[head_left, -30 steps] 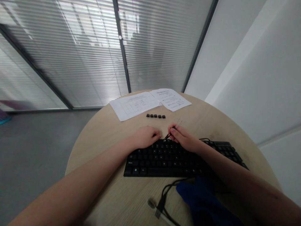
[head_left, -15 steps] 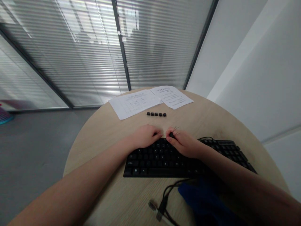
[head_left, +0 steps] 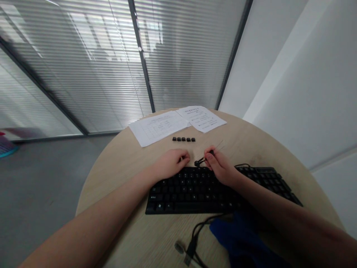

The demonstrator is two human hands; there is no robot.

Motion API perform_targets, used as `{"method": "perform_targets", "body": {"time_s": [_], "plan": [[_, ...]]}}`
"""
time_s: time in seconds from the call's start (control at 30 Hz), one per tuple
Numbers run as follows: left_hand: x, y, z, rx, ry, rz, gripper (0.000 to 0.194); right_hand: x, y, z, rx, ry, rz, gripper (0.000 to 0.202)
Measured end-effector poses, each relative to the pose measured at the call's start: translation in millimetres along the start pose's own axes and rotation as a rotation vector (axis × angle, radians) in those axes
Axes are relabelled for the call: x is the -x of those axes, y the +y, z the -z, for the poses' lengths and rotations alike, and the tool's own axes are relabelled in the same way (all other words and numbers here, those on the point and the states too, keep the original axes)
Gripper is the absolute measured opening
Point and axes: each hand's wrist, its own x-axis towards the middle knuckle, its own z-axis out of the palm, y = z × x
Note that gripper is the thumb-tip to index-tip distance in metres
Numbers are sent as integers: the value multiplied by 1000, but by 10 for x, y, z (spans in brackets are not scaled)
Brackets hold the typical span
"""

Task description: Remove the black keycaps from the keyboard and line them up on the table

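Observation:
A black keyboard (head_left: 192, 195) lies on the round wooden table, partly under my right forearm. My right hand (head_left: 219, 163) is closed on a small black tool (head_left: 201, 161) with thin wires sticking out past the fingers. At the tool's left end, just above the keyboard's back edge, is a small black piece (head_left: 197, 163), seemingly a keycap. My left hand (head_left: 174, 162) rests at the keyboard's back left edge, fingers curled together; whether they hold anything is hidden. Several black keycaps (head_left: 183, 139) stand in a row beyond my hands.
Two printed sheets (head_left: 158, 126) lie at the table's far side. Near the front are a coiled cable with a USB plug (head_left: 190, 250), a small brush head (head_left: 179, 246) and a blue cloth (head_left: 240, 238). Window blinds and a white wall stand behind the table.
My right hand has turned and moved slightly right, away from my left hand, so the black tool and the piece at its end now show. The view has shifted slightly.

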Motion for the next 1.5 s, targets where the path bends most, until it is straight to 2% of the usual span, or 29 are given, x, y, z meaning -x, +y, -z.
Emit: {"method": "perform_targets", "body": {"time_s": [0.1,0.23,0.5,0.73,0.87,0.97,1.07,1.1,1.27,1.37,1.5], "plan": [[42,79,43,105,91,-54,18,-5,-33,-7,50,-44,48,33],[85,175,54,160,87,-139,16,-9,-113,-31,51,-69,79,35],[64,162,-2,196,73,-72,9,-25,-173,-35,65,-151,64,37],[45,84,33,287,24,-1,10,-3,-223,-24,206,-88,116,24],[-11,-69,127,336,79,10,13,-44,-163,-17,145,61,111,31],[-193,-149,207,279,177,29,18,-91,-94,-16,40,184,106,38],[-521,-162,214,93,224,17,21,-110,-56,-18,-36,254,129,41],[-646,-157,192,-3,209,2,21,-109,-51,-18,-55,274,141,40],[-1152,-157,-25,-181,165,-47,23,-98,-43,-10,-127,373,187,36],[-1273,-184,-129,-282,117,-61,24,-109,-33,-13,-156,396,183,35],[-1306,-198,-138,-376,51,-49,26,-116,-35,-24,-174,374,182,36]]}}
